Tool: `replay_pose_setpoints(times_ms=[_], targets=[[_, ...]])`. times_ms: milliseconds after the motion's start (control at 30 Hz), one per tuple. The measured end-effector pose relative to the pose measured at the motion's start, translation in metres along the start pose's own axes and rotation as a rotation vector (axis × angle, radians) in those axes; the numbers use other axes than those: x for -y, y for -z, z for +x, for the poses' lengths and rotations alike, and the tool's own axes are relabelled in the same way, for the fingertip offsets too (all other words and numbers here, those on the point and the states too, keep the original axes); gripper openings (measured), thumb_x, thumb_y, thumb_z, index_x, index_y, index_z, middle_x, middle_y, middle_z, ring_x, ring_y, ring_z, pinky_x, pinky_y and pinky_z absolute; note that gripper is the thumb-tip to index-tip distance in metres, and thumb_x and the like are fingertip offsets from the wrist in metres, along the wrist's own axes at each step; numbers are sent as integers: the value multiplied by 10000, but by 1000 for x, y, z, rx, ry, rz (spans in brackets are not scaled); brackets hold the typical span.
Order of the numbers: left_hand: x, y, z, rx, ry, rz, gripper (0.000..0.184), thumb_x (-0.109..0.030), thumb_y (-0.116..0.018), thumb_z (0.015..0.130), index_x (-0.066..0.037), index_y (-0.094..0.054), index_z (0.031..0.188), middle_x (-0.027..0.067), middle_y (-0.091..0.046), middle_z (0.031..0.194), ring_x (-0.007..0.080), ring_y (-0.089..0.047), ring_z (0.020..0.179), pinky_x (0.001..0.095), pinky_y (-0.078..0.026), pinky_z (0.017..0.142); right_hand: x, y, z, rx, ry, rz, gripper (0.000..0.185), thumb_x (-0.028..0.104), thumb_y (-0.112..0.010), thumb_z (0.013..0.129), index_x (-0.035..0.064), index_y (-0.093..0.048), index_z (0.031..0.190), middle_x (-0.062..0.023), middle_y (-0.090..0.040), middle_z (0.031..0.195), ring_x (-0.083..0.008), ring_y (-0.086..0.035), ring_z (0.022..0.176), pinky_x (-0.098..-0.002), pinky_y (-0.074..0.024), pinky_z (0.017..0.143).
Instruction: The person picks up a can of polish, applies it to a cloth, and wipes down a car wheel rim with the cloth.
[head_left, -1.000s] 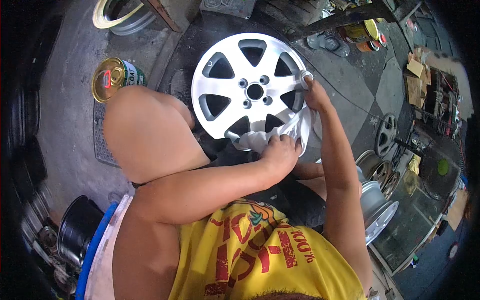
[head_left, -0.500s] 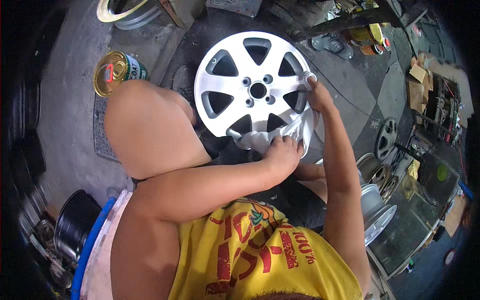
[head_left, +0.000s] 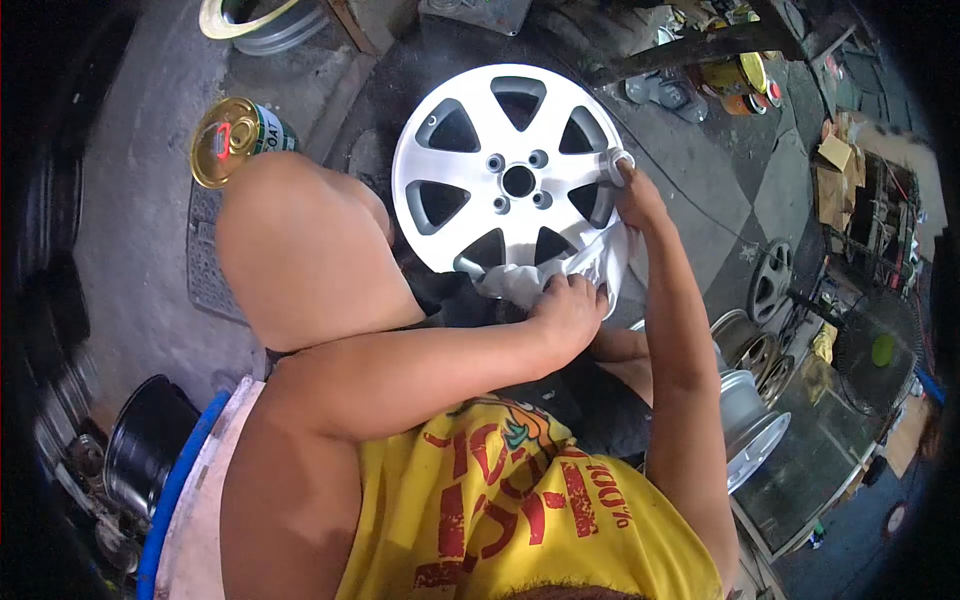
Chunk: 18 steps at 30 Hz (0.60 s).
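A silver seven-spoke wheel rim lies face up in front of my knees. My right hand pinches a bunched end of a white cloth against the rim's right edge. The cloth hangs from there along the lower right edge of the rim. My left hand has its fingers curled on the lower part of the cloth, just below the rim. The fingertips of my left hand are partly hidden in the folds.
A gold-topped can stands left, beside my knee. More rims lie at the right, near a fan. A black rim is at the lower left. Paint cans and a cardboard box are at the upper right.
The view has shifted slightly, so the rim sits a little further right. Both hands keep their hold on the cloth, with the folds near my left hand slightly changed.
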<state>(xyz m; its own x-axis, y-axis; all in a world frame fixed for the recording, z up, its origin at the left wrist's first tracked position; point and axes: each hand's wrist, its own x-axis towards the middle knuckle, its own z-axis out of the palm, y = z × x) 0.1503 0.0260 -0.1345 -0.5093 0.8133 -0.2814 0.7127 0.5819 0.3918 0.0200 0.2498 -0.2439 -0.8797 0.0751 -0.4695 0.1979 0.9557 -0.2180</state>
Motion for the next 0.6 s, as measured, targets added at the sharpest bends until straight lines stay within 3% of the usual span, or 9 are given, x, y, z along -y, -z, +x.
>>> replay_pose_setpoints(times_ms=[300, 367, 500, 533, 567, 600], targets=[[-1, -3, 0, -30, 15, -41, 340, -180, -560, 900, -77, -604, 1221, 105, -656, 1052, 249, -611, 1000, 468, -462, 899, -8, -9, 12, 10, -6, 55, 510, 20, -521, 803, 37, -544, 1313, -282, -642, 1176, -411, -613, 1144, -468, -480, 930], [0, -4, 1, -30, 11, -46, 326, -172, -556, 899, -70, -608, 1203, 111, -659, 1049, 260, -617, 1012, 470, -469, 894, 4, -1, 11, 40, -26, 32, 557, 58, -559, 806, 134, -555, 1358, -240, -640, 1218, -411, -607, 1148, -449, -485, 948], [-1, 6, -6, 7, -123, -202, 277, -152, -546, 893, -68, -630, 1143, 120, -668, 1041, 280, -636, 1037, 449, -498, 868, 11, 17, -16, 169, -112, -8, 596, 65, -593, 808, 80, -508, 1397, -266, -610, 1261, -402, -591, 1186, -432, -473, 971], [-2, 7, -9, 5, -128, -201, 277, -152, -546, 893, -68, -630, 1143, 120, -668, 1041, 280, -636, 1037, 449, -498, 868, -16, 6, -25, 15, -74, 149, 613, 76, -619, 813, 46, -485, 1410, -257, -612, 1271, -372, -597, 1194, -413, -472, 972], [-3, 8, -12, -38, -257, -292, 257, -149, -546, 888, -79, -638, 1118, 119, -671, 1040, 277, -641, 1032, 431, -507, 846, -30, -1, -37, -140, -32, 305, 636, 87, -644, 818, 11, -462, 1422, -249, -615, 1282, -342, -602, 1203, -395, -470, 973], [-4, 7, -17, -79, -385, -385, 238, -147, -547, 884, -89, -647, 1092, 117, -673, 1038, 274, -647, 1027, 413, -516, 824, -17, 11, -63, -213, -132, 467, 633, 106, -665, 835, -9, -454, 1420, -208, -635, 1248, -292, -614, 1154, -375, -478, 936]])
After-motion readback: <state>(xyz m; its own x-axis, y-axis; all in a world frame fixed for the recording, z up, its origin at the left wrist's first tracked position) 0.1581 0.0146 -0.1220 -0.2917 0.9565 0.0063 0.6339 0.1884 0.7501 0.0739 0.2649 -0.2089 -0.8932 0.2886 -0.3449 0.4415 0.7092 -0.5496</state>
